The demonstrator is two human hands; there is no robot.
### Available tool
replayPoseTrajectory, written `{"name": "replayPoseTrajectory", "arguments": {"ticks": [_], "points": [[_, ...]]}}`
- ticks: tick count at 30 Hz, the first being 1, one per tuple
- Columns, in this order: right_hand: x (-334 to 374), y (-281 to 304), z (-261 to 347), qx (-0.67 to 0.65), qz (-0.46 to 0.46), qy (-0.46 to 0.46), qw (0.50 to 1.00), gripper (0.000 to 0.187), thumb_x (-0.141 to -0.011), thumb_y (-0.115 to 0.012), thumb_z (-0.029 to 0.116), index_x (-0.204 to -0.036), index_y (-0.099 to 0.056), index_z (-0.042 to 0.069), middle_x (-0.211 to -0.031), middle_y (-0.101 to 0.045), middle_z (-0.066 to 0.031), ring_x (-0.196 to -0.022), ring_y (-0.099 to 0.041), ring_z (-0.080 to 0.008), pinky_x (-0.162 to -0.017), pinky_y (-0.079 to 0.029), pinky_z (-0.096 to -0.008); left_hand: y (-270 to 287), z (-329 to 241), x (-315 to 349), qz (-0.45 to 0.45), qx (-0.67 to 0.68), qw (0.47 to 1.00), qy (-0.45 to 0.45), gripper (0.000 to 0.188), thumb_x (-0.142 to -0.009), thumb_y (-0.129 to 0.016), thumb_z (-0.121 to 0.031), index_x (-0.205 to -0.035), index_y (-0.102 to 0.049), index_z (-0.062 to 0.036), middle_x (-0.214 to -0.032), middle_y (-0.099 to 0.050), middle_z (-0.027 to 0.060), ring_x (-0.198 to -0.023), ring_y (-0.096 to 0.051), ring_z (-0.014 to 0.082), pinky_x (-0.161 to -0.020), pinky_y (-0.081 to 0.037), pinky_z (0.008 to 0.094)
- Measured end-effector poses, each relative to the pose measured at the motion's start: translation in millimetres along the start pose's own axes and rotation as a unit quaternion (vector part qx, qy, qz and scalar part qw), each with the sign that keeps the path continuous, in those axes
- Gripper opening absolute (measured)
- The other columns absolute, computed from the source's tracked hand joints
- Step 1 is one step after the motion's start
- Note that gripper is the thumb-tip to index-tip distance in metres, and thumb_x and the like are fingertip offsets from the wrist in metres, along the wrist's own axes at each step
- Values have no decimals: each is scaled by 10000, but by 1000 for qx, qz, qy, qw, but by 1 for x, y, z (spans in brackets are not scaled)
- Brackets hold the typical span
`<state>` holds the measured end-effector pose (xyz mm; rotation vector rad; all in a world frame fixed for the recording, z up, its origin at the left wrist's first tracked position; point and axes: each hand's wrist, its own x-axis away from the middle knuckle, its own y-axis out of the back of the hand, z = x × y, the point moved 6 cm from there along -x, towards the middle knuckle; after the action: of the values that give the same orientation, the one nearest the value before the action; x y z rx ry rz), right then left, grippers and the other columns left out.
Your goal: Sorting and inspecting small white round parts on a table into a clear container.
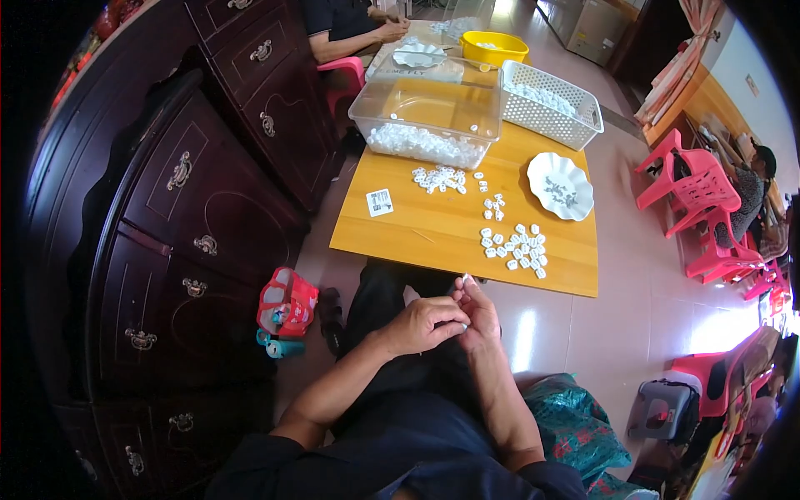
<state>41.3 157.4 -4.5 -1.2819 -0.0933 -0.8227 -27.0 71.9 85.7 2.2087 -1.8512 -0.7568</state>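
Over my lap, just off the table's near edge, my two hands meet. My right hand (478, 317) is turned palm up, its thumb and finger pinching a small white plastic piece (467, 277). My left hand (423, 323) is closed, its fingertips against the right palm, where a whitish speck shows; what it grips is too small to make out. On the wooden table (387, 237) lie loose small white pieces: a group (518, 247) at the near right, a few (493, 207) behind it, and a pile (439, 178) by the clear plastic bin (425, 144), which holds many more.
A white scalloped plate (560, 185) lies at the table's right, below a white perforated basket (550, 108) of pieces. Farther back are a yellow basin (493, 48) and another person's hands (390, 30). Dark cabinets (196, 208) stand left; a green bag (575, 421) sits at right.
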Motion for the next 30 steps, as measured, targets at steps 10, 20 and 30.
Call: {"name": "replayPoseTrajectory", "arguments": {"ticks": [10,20,30], "points": [[20,-24,20,244,30,234,941,83,-962,-649,83,-1032,-639,38,-933,-693,-48,-788,-614,-90,-734,-483,-219,36,34,11,-215,158,956,119,172,-933,-638,8,-1104,-659,11,-839,-693,28,-690,-635,56,-606,-533,222],[26,-30,16,316,45,253,914,82,-957,-645,43,-1034,-638,14,-895,-672,-17,-821,-610,-78,-766,-486,-214,37,40,11,-194,149,962,122,236,-909,-646,39,-1143,-664,13,-864,-688,26,-714,-627,49,-648,-534,218],[25,-28,12,363,56,235,900,96,-952,-636,16,-1045,-641,-8,-893,-678,-19,-820,-613,-71,-780,-496,-218,39,39,12,-197,106,968,110,265,-883,-661,49,-1144,-678,3,-857,-679,33,-704,-621,56,-644,-517,222]]}}
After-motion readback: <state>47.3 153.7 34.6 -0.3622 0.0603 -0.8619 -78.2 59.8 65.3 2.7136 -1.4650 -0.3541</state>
